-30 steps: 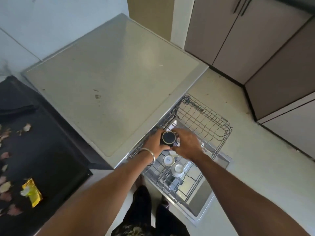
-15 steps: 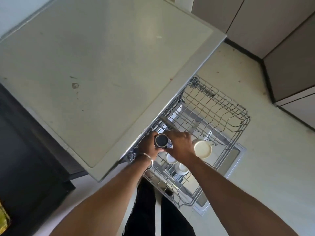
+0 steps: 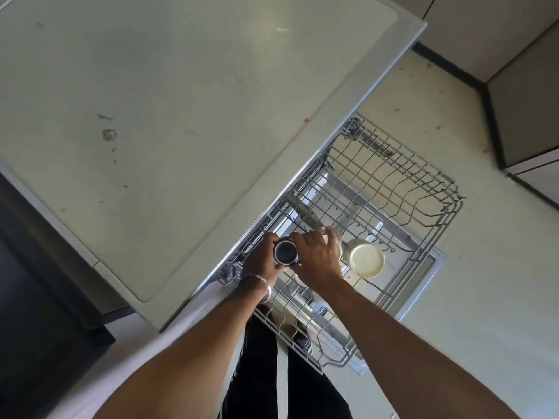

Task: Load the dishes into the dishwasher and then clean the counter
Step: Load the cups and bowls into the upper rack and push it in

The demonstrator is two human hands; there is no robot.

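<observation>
My left hand (image 3: 261, 261) grips dark mug (image 3: 285, 252) over upper rack (image 3: 423, 189); my right hand (image 3: 317, 258) curls against mug rim. Risk: mug slips, strikes cream bowl (image 3: 365, 257) nearby, chips.

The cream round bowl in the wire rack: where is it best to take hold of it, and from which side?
Take the cream round bowl by its rim, coming from above on its right side. It sits open side up in the grey wire dishwasher rack, so the rim is exposed; the right hand crowds its left edge. This is a judgement only.
</observation>
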